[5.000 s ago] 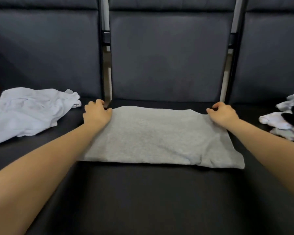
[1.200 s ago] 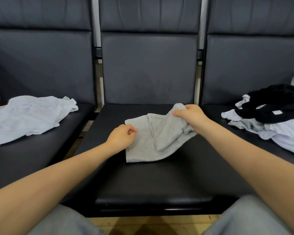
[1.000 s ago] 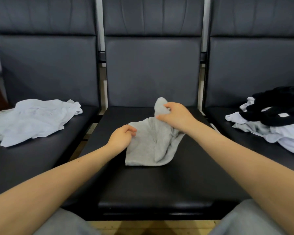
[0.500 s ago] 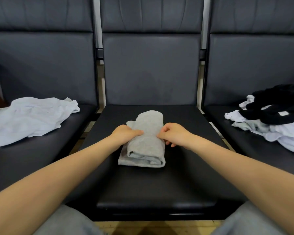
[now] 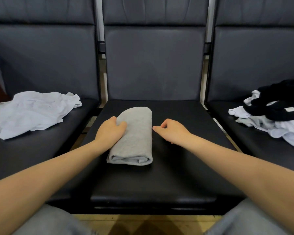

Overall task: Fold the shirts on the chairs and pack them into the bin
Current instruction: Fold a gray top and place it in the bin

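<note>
At nine o'clock a crumpled white shirt (image 5: 32, 112) is seen on the left chair seat (image 5: 32, 150), its left edge cut off. On the middle seat (image 5: 159, 175) the folded grey shirt (image 5: 134, 138) is gripped at its left side by the left hand (image 5: 111, 131). The right hand (image 5: 172, 131) is held loosely curled just beside the shirt, grasping nothing. At three o'clock a heap of black and white clothes (image 5: 278, 116) is cut off by the frame.

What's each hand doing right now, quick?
Left hand: grips the folded grey shirt at its left side.
Right hand: beside the shirt, fingers loosely curled, holding nothing.
</note>
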